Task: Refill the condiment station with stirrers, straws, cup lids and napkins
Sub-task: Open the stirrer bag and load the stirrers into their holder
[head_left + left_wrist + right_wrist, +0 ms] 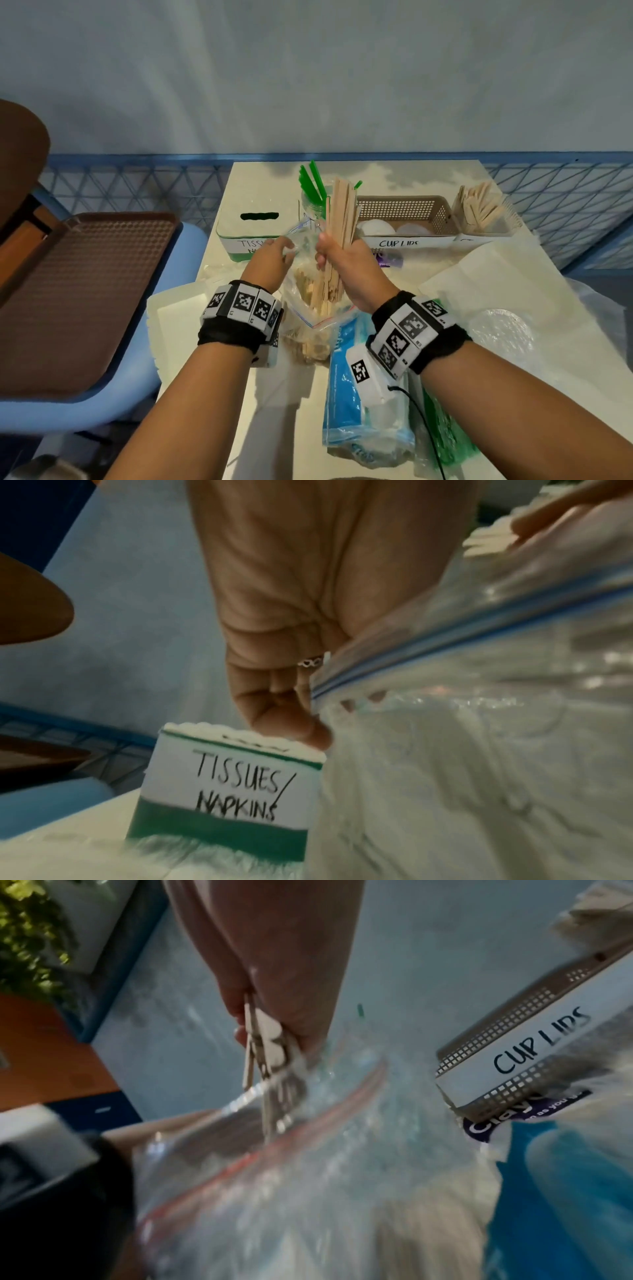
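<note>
My right hand (330, 251) grips a bundle of wooden stirrers (340, 212), held upright above a clear zip bag (308, 308) that holds more stirrers. In the right wrist view the stirrers' lower ends (265, 1053) stick out below my right hand (274, 988), over the bag's mouth (274, 1137). My left hand (274, 255) pinches the bag's top edge (428, 647) with its fingers (291, 723). Behind stand the green tissue/napkin box (246, 229), a jar of green straws (313, 192), the "CUP LIDS" basket (404, 214) and a stirrer holder (483, 212).
A blue napkin pack (356, 394) and a green-tinted bag (445, 435) lie near the table's front. White paper (496, 284) and a clear lid pack (503, 335) lie at right. A brown tray (78, 291) rests on a blue chair at left.
</note>
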The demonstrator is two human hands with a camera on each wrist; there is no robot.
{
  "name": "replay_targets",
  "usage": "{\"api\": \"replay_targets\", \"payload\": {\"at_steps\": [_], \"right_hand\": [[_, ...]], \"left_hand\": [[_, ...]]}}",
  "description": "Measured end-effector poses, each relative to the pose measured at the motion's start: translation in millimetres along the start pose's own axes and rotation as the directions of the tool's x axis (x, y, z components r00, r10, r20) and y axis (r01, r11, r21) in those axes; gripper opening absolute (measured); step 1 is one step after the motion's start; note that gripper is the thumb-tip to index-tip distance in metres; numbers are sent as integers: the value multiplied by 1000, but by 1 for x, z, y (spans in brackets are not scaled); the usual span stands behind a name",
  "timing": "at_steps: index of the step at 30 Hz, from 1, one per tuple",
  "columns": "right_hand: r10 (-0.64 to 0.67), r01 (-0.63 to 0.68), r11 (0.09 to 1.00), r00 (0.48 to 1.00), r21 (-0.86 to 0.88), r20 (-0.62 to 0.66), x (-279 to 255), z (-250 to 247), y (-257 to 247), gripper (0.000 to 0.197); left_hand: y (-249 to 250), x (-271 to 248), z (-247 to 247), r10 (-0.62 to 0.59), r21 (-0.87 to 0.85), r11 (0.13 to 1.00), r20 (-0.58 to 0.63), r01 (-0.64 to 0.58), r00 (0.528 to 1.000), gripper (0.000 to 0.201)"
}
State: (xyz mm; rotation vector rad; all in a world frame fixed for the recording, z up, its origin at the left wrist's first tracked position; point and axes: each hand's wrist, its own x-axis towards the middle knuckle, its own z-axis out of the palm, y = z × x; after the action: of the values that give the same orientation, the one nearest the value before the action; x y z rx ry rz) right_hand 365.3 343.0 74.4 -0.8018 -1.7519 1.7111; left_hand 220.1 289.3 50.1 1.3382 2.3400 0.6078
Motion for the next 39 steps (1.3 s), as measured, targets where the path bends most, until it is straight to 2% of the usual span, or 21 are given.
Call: {"api": "replay_targets", "payload": {"at_steps": [3, 5, 6, 8, 11, 14, 17, 18, 19, 21, 22, 25, 28, 30, 33, 35, 36, 37, 39], "right_hand": [[-1, 6, 995, 999, 100, -48, 7, -15, -9, 25], [-3, 12, 994, 997, 113, -78, 8, -29, -18, 28], [-2, 14, 991, 996, 133, -88, 9, -37, -24, 27], [-24, 43, 987, 993, 156, -120, 8, -55, -42, 23], [-118, 142, 982, 976, 124, -182, 6, -89, -67, 14], [-195, 202, 979, 959, 13, -203, 3, -127, -82, 17], [-251, 252, 967, 933, -31, -259, 2, -158, -90, 18], [-276, 274, 961, 924, -44, -267, 2, -165, -92, 18], [-298, 292, 954, 916, -60, -270, -1, -171, -94, 18], [-326, 310, 945, 903, -101, -281, -5, -181, -95, 17], [-335, 310, 942, 898, -130, -286, -7, -186, -95, 17], [-339, 302, 940, 888, -161, -312, -8, -204, -89, 18], [-311, 258, 946, 894, -196, -324, -8, -226, -79, 17], [-301, 245, 948, 898, -205, -320, -8, -240, -72, 12], [-266, 219, 960, 910, -176, -318, -4, -261, -61, 17], [-239, 196, 967, 920, -164, -311, 2, -276, -57, 15], [-234, 192, 968, 922, -163, -307, 7, -285, -55, 11], [-235, 190, 967, 922, -168, -308, 13, -294, -55, 10], [-235, 190, 968, 915, -166, -328, 23, -309, -55, 18]], "left_hand": [[25, -4, -14, 26, -63, 997, -176, -38, 984, 32], [56, -9, -32, 88, -126, 983, -318, -134, 944, 33], [73, -13, -42, 121, -166, 968, -356, -190, 927, 32], [107, -21, -56, 173, -294, 912, -355, -285, 919, 33], [151, -30, -58, 203, -507, 812, -220, -290, 954, 38], [188, -26, -41, 182, -633, 752, -71, -185, 981, 46], [216, -8, -12, 107, -659, 752, 71, -34, 992, 59], [224, -3, -2, 78, -700, 712, 166, 61, 983, 63], [233, 2, 9, 72, -750, 637, 285, 176, 956, 66], [248, 5, 28, 137, -806, 453, 484, 380, 864, 68], [256, 4, 34, 166, -815, 383, 523, 434, 836, 65], [278, 3, 50, 191, -826, 282, 547, 488, 815, 47], [295, 5, 63, 232, -822, 228, 566, 522, 791, 48], [307, 6, 71, 270, -839, 191, 545, 510, 794, 44], [326, 11, 82, 308, -869, 125, 493, 479, 814, 49], [336, 22, 88, 312, -876, 117, 479, 467, 821, 52], [340, 30, 90, 299, -871, 149, 491, 468, 818, 51], [344, 38, 91, 278, -863, 199, 505, 465, 817, 49], [348, 57, 93, 219, -833, 384, 501, 398, 837, 45]]}}
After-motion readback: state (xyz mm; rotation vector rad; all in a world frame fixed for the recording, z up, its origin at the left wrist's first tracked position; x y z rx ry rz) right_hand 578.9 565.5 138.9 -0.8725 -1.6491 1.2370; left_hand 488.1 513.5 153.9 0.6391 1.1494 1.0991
